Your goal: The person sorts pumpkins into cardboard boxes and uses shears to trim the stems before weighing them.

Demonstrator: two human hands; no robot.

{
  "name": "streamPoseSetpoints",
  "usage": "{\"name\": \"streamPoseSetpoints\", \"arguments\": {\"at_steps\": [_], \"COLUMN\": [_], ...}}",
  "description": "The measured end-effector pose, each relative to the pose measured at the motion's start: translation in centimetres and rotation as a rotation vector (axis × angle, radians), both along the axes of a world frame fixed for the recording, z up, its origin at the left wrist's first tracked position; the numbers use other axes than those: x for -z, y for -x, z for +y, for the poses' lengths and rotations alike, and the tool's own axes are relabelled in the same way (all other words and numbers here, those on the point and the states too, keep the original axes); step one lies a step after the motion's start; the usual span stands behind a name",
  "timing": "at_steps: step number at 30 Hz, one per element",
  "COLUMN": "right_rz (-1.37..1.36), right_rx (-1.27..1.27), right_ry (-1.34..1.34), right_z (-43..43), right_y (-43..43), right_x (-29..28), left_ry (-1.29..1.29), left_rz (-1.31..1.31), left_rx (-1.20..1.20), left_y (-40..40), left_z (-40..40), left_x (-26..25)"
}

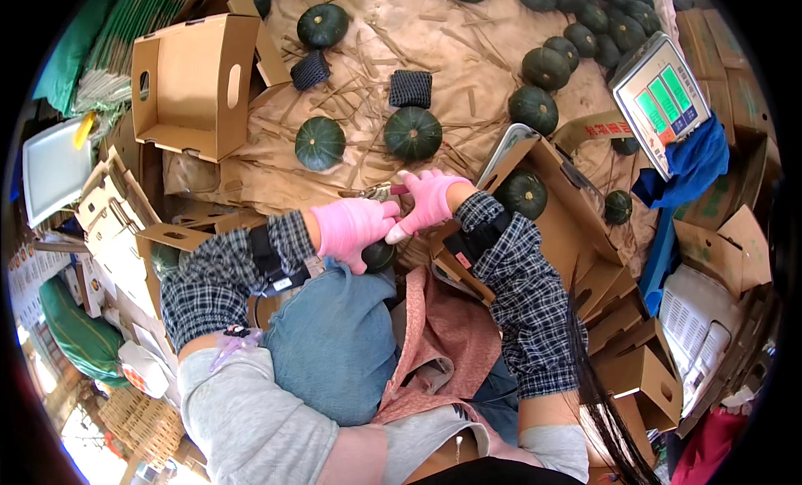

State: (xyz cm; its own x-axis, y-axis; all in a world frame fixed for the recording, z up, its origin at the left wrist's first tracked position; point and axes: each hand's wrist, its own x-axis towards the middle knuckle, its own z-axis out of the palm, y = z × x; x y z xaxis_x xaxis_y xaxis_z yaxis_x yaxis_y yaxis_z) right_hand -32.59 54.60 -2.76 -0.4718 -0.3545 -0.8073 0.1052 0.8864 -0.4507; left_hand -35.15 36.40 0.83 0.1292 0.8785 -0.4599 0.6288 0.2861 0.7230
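My left hand [354,229], in a pink glove, rests on a dark green squash [379,256] near my knee. My right hand [427,200], also gloved in pink, is beside it with the fingers spread and the thumb near the left fingertips. Just beyond the hands lie metal shears [376,190] with a reddish handle; whether the right hand touches them is unclear. Farther out sit two squashes, one round and ribbed [413,134], the other to its left [320,143]. A black foam net sleeve [410,88] lies behind the ribbed one.
An open cardboard box [188,84] stands at the upper left. At right, a cardboard tray [567,234] holds a squash [521,195]. A digital scale [664,103] with a blue cloth [695,159] is beyond it. Several squashes and cut stems lie on the tan ground sheet [376,109].
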Motion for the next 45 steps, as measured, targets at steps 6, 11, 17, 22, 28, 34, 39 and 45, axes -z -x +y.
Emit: {"name": "streamPoseSetpoints", "arguments": {"at_steps": [6,11,17,22,28,34,39,45], "right_rz": [0.011,0.784,0.891,0.798,0.966,0.857,0.789,0.716], "right_rx": [-0.046,-0.108,0.566,0.837,0.726,0.669,0.754,0.802], "right_ry": [-0.019,-0.343,0.244,0.371,-0.095,-0.092,0.075,0.203], "right_z": [-0.6,-0.5,6.3,3.9,0.0,-0.6,-1.0,-0.7], "right_y": [1.2,-0.2,-5.6,-9.6,-11.6,-12.2,-12.4,-11.9], "right_x": [-1.4,-6.1,-12.5,-9.2,-7.3,-6.2,-5.7,-6.4], "left_ry": [-0.121,-0.190,0.196,-0.318,-0.355,-0.420,-0.654,-0.817], "left_rz": [0.053,-0.118,-0.769,-1.425,-1.943,-1.980,-1.803,-1.465], "left_rx": [-0.048,-0.385,-1.130,-1.118,-1.240,-1.371,-1.396,-1.271], "left_y": [-0.4,-0.4,-1.8,1.9,2.2,1.3,1.3,1.9], "left_z": [-1.0,-4.4,-10.7,-4.9,-2.3,-1.2,-1.2,0.0], "left_x": [0.2,2.1,9.2,6.2,6.6,5.9,4.8,3.0]}}
